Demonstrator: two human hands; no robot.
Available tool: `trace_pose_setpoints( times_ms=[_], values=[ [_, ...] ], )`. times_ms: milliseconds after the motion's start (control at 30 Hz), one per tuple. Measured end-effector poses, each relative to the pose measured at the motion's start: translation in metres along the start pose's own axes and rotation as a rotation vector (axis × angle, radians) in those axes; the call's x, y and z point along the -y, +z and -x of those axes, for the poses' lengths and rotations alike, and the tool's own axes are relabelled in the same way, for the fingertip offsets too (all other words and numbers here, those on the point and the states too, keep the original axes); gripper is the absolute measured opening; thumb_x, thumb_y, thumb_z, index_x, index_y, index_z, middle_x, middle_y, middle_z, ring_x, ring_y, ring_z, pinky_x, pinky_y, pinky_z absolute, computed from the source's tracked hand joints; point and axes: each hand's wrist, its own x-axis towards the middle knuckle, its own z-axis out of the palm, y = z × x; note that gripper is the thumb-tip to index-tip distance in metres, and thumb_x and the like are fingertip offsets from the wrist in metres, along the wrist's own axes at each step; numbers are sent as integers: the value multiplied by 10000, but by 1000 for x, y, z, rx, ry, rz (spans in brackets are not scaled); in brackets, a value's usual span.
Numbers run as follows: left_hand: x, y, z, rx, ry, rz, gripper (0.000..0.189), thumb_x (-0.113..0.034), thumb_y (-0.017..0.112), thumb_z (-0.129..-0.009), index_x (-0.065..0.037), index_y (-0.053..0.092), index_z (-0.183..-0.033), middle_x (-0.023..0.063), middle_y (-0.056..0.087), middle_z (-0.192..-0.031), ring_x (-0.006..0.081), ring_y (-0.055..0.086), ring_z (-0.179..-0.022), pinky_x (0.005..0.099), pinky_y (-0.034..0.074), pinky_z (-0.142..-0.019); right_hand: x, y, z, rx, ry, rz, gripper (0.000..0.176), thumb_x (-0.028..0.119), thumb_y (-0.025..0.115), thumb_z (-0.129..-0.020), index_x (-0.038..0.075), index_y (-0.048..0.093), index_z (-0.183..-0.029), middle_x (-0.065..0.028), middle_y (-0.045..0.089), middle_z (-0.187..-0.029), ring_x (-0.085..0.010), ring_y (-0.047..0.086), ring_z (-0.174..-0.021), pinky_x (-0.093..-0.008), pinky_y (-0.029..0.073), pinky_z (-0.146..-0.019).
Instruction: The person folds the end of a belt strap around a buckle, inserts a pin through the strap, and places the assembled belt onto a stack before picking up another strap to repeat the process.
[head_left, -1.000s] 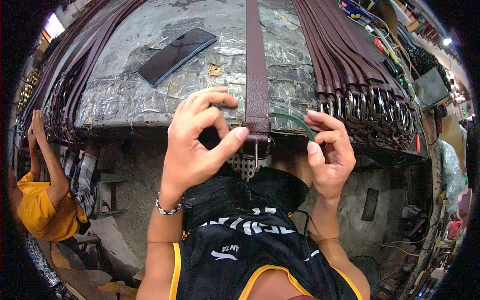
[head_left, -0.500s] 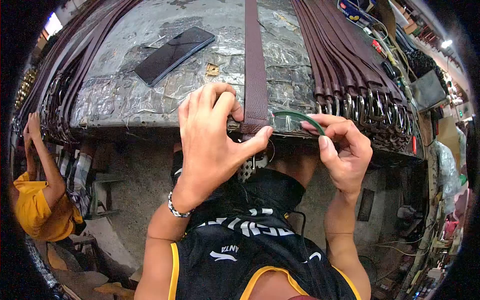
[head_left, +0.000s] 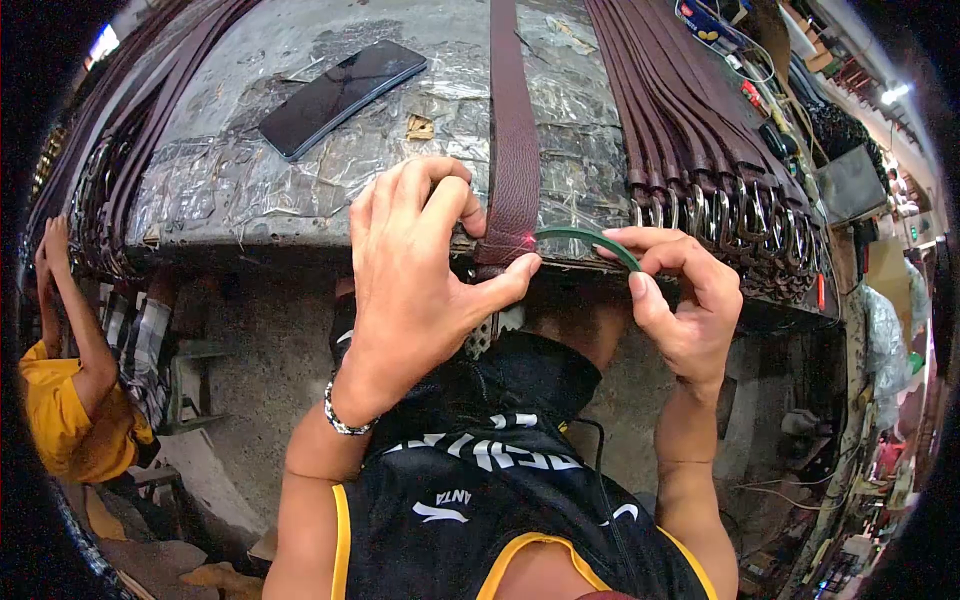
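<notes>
A dark brown leather belt [head_left: 513,130] runs down the middle of the worktable to its near edge. My left hand [head_left: 415,250] grips its folded lower end, thumb on the right and fingers on the left side. My right hand [head_left: 690,285] pinches a thin, curved green strip [head_left: 585,236] between thumb and fingers. The strip's left tip meets the belt's right edge, just above my left thumb, where a small reddish glow shows. What the belt's end looks like beneath my left hand is mostly hidden.
A black phone [head_left: 342,98] lies on the plastic-covered worktable [head_left: 250,190]. Several brown belts with metal buckles [head_left: 720,215] hang over the edge at right, more belts [head_left: 150,170] at left. Another person in a yellow shirt [head_left: 75,415] is at far left.
The green strip's tip has moved left and down onto the belt's edge, and the reddish glow there is brighter. The belt's lower end has slanted slightly. Both hands keep their hold.
</notes>
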Motion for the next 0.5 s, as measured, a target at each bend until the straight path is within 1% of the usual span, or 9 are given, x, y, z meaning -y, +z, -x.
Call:
trace_pose_setpoints(
  times_ms=[33,233,333,500],
  values=[
    [0,0,0,-1,0,0,463,-267,927,-671,-94,575,-916,91,625,-1222,320,566,-1208,451,380,-1055,1,-1,0,16,4,8,69,-9,683,-877,-35,621,-891,-256,748,-1131,-283,746,-1012,-399,553,-971],
    [1,1,0,-4,6,1,463,-276,924,-676,-92,577,-922,89,621,-1222,321,566,-1205,451,380,-1055,4,0,-1,19,6,27,62,-17,679,-857,-31,622,-880,-244,755,-1119,-268,739,-1005,-390,547,-968],
    [1,1,0,0,1,1,464,-277,924,-676,-91,580,-925,88,620,-1223,320,565,-1206,450,380,-1056,1,1,-2,-4,-35,32,101,-23,722,-817,-21,636,-870,-199,776,-1099,-288,759,-983,-374,576,-907],
    [0,0,0,6,-4,0,461,-278,923,-673,-94,576,-916,86,622,-1225,318,566,-1205,448,379,-1059,0,3,-2,-13,-39,32,100,-19,721,-819,-22,635,-870,-199,776,-1098,-286,758,-981,-374,576,-901]
  ],
)
